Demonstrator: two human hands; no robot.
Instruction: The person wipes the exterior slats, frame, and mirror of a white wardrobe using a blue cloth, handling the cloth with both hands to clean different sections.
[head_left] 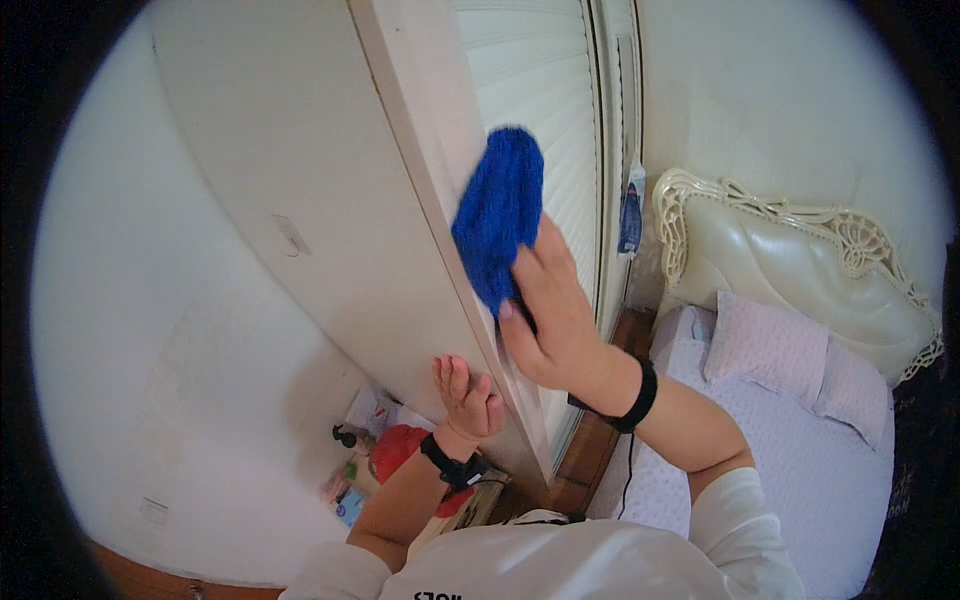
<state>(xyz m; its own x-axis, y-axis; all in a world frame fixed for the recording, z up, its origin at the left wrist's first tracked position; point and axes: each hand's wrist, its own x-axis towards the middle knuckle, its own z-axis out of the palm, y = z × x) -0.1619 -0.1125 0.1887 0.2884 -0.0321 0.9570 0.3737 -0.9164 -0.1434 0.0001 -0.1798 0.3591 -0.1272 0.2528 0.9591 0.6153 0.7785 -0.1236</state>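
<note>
My right hand (555, 305) grips a blue cloth (500, 205), its fingers and thumb closed on the cloth's lower end. The cloth lies against the narrow edge (440, 200) of a tall white panel (330, 170). Lower down, my left hand (468, 400) rests at the panel's broad left face, close to that edge. Its fingers point up, a little bent, and nothing shows in it. Dark bands circle both my wrists.
Right of the panel are a white slatted shutter (525, 80) and a window frame. A bed (760, 480) with pink pillows (765, 340) and a cream headboard (790, 255) stands at the right. Behind my left arm, a small table carries a red thing (398, 450) and several small items.
</note>
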